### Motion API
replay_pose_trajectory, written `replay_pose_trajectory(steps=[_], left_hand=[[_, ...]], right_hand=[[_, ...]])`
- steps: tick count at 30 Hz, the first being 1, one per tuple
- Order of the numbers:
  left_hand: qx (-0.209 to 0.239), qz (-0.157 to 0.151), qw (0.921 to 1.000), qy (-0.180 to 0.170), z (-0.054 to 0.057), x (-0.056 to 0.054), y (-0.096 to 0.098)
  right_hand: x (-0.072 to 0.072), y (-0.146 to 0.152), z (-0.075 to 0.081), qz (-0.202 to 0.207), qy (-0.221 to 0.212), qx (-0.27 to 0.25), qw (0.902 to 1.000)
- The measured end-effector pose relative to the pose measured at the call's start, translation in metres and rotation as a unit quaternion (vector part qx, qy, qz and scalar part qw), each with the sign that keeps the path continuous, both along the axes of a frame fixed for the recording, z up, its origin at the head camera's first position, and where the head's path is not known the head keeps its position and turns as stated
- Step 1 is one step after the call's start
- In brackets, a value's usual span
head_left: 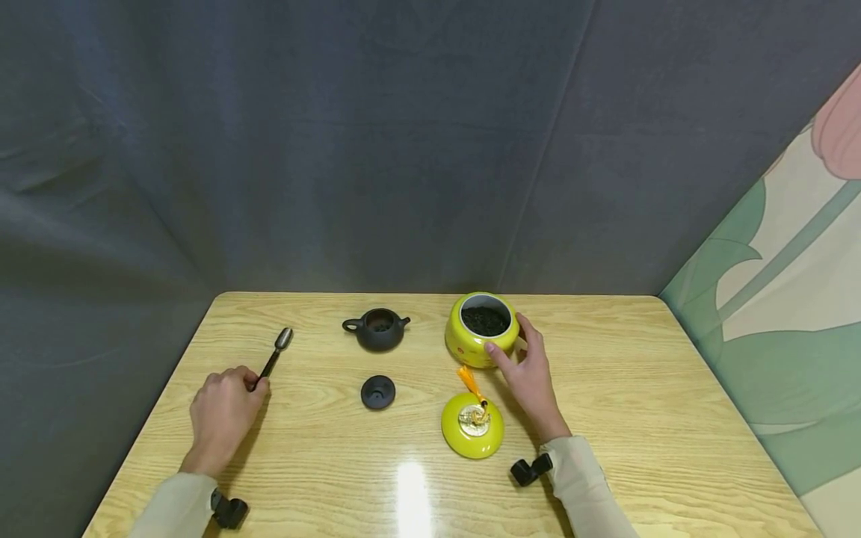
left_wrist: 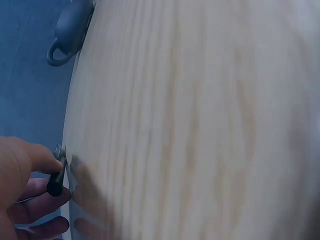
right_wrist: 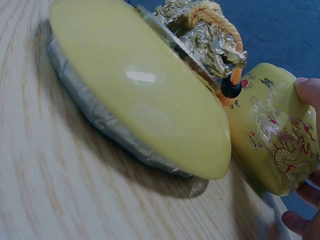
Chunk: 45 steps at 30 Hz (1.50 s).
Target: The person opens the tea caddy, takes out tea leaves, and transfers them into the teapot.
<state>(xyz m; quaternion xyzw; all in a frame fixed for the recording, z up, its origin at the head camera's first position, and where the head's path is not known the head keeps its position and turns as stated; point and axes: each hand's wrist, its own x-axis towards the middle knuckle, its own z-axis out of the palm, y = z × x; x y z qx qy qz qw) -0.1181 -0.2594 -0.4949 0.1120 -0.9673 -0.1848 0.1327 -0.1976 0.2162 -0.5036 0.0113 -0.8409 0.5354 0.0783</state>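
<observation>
Low over the left part of the table, my left hand [head_left: 227, 411] pinches the dark handle of a small tea scoop [head_left: 272, 359]. Its metal bowl points away from me, and the handle's end [left_wrist: 55, 186] shows between thumb and fingers in the left wrist view. My right hand [head_left: 531, 373] grips a yellow tea jar [head_left: 464, 340] from its right side, thumb on the front. Dark tea leaves [head_left: 486, 321] fill the open jar, and a dragon pattern [right_wrist: 282, 137] decorates its wall. I cannot tell whether the jar's base is fully on the table.
A dark teapot [head_left: 380, 336] stands lidless at the back middle, spout to the right. In front of it lies its small lid [head_left: 378, 392]. The yellow jar lid [head_left: 473, 441], with gold knob and orange tassel [head_left: 468, 379], lies before the jar. A grey curtain [head_left: 403, 149] hangs behind.
</observation>
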Motion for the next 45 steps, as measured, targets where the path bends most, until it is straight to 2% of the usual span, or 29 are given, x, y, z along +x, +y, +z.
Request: replay_pose_trajectory(steps=[6,12,18,34,39,45], left_hand=[[-0.002,-0.01,0.9999,0.003,-0.002,-0.005,0.011],[-0.008,-0.024,0.9995,0.02,-0.005,-0.012,0.023],[-0.018,-0.031,0.9991,0.024,-0.008,-0.015,0.026],[0.021,-0.03,0.9969,-0.07,0.001,-0.014,0.02],[0.038,-0.03,0.9955,-0.082,0.003,-0.012,0.015],[0.041,-0.034,0.9962,-0.068,0.007,-0.007,0.014]], right_hand=[[-0.001,0.001,0.0,0.001,0.001,-0.002,1.0],[-0.001,0.001,0.0,-0.002,0.006,-0.004,1.0],[-0.002,0.0,0.0,-0.001,0.012,-0.003,0.9999],[-0.002,0.0,0.0,-0.003,0.012,0.006,0.9999],[-0.001,-0.001,0.003,0.0,0.003,0.009,1.0],[0.0,0.0,0.006,-0.002,-0.008,0.017,0.9998]])
